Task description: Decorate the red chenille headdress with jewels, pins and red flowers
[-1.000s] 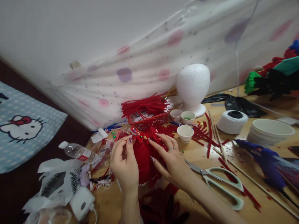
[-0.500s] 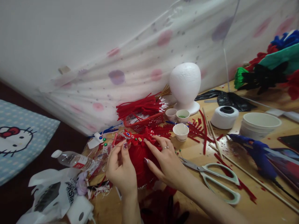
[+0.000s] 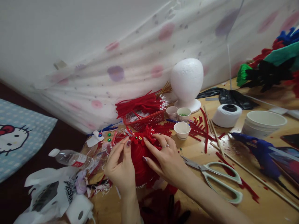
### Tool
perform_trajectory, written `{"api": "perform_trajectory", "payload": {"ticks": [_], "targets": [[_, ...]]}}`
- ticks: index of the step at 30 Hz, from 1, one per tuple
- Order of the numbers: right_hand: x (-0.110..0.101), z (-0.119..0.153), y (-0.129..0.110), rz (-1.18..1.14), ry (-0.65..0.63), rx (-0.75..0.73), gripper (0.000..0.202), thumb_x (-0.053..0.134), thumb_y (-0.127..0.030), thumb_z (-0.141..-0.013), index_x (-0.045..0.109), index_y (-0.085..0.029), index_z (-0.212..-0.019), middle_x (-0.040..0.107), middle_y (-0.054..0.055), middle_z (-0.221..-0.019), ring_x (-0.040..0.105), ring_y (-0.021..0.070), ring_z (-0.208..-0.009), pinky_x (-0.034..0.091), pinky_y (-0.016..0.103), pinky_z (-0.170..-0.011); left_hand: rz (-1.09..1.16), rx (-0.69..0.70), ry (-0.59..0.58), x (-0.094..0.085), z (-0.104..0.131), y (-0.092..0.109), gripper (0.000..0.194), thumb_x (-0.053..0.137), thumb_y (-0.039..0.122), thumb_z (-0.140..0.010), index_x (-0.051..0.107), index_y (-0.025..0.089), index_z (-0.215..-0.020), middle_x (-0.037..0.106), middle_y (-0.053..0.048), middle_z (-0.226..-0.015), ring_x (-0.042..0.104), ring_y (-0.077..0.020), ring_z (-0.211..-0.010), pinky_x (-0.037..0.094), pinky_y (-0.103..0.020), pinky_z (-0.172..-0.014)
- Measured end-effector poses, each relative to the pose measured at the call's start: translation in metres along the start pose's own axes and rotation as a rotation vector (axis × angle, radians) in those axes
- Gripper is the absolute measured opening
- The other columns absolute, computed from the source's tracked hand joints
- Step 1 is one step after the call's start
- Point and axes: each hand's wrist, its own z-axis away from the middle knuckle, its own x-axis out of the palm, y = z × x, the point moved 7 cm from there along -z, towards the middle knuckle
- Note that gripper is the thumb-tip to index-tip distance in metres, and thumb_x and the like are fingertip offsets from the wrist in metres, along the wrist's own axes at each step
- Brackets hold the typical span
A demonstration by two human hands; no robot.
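A red fabric headpiece (image 3: 140,158) with a beaded lower edge stands in front of me. Colourful oval gems and beads run along the red petal trim (image 3: 136,141) at its top. My left hand (image 3: 121,165) is closed in a pinch at the trim's left end; what lies between thumb and forefinger is too small to make out. My right hand (image 3: 167,157), with a ring on one finger, rests against the headpiece, its forefinger at the trim and its thumb stretched apart lower on the red fabric. The fingers of my right hand partly cover the headpiece's right side.
Scissors (image 3: 210,171) and a blue glue gun (image 3: 259,149) lie to the right. Behind are small cups (image 3: 182,130), a red basket (image 3: 144,119) of red stems, a foam head (image 3: 187,79) and a thread spool (image 3: 227,116). A plastic bottle (image 3: 70,158) lies left.
My view has shifted slightly. My left hand has tilted a little against the trim, and the left end of the gem row has turned. My right hand stays on the headpiece.
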Motion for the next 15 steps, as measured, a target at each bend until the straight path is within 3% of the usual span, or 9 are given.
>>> {"api": "perform_trajectory", "payload": {"ticks": [9,15], "targets": [[0.0008,-0.0008,-0.0003,-0.003,0.004,-0.006,0.045,0.056,-0.040,-0.093,0.060,-0.021,-0.135,0.052,0.018,-0.136,0.045,0.0360,-0.120,0.043,0.055,-0.102,-0.034,0.005,-0.016,0.0006,-0.0005,0.0035,0.011,0.071,0.025,-0.084,0.079,0.021,-0.090,0.080,-0.003,-0.088,0.073,-0.0168,-0.078,0.061,-0.031,-0.078],[-0.0020,0.0003,0.0003,0.027,0.010,-0.043,0.050,0.055,-0.038,-0.094,0.055,-0.018,-0.140,0.051,0.020,-0.136,0.044,0.0365,-0.120,0.043,0.058,-0.102,-0.020,-0.075,0.001,-0.0017,0.0004,-0.0064,0.016,0.070,0.032,-0.084,0.078,0.018,-0.089,0.079,-0.006,-0.090,0.074,-0.0195,-0.079,0.061,-0.036,-0.078]]}}
